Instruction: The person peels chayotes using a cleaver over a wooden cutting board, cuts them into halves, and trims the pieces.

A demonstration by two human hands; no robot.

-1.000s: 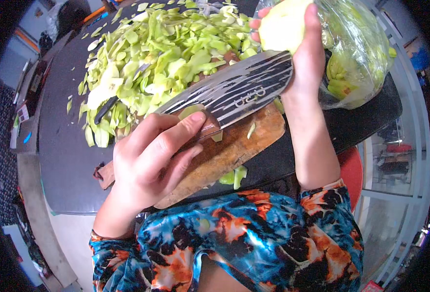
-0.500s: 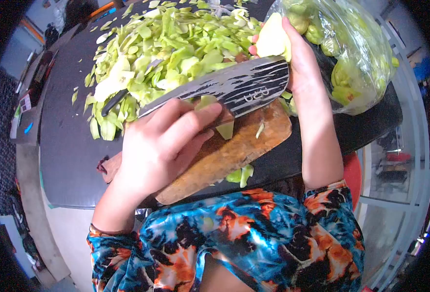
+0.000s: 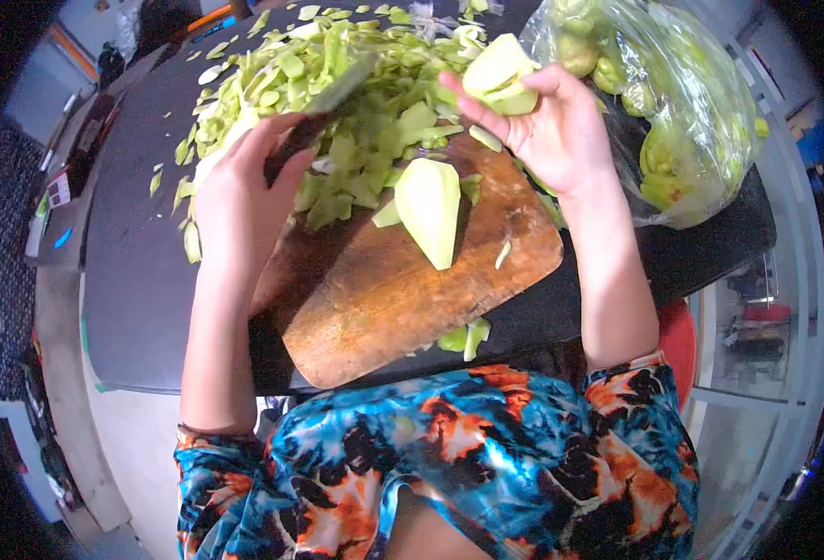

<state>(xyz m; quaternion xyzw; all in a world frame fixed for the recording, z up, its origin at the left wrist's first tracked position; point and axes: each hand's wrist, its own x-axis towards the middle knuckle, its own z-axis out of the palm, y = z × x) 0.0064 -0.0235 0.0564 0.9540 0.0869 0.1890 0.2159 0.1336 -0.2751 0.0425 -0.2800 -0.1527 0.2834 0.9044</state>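
In my left hand (image 3: 239,182), raised at the left of the board, is a broad-bladed kitchen knife (image 3: 342,84). Its blade points up and away over the peelings and is smeared by motion. My right hand (image 3: 561,126) is cupped round a peeled, pale green chayote (image 3: 501,75) with cut faces, thumb on one side and fingers beneath. Another peeled chayote piece (image 3: 431,210) lies on the wooden cutting board (image 3: 384,308), its narrow end toward me. Small slivers lie beside it on the wood.
A large heap of green peelings (image 3: 337,140) covers the far left of the dark table (image 3: 137,308) and reaches the board. At the far right stands a clear plastic bag (image 3: 711,121) of chayotes. Scraps (image 3: 468,338) lie by the board's near edge. A red stool (image 3: 678,345) shows at the right.
The knife has swung up and left, away from the board. The chayote piece now shows uncovered on the wood. My right hand has turned palm up and shifted slightly left, still holding chayote.
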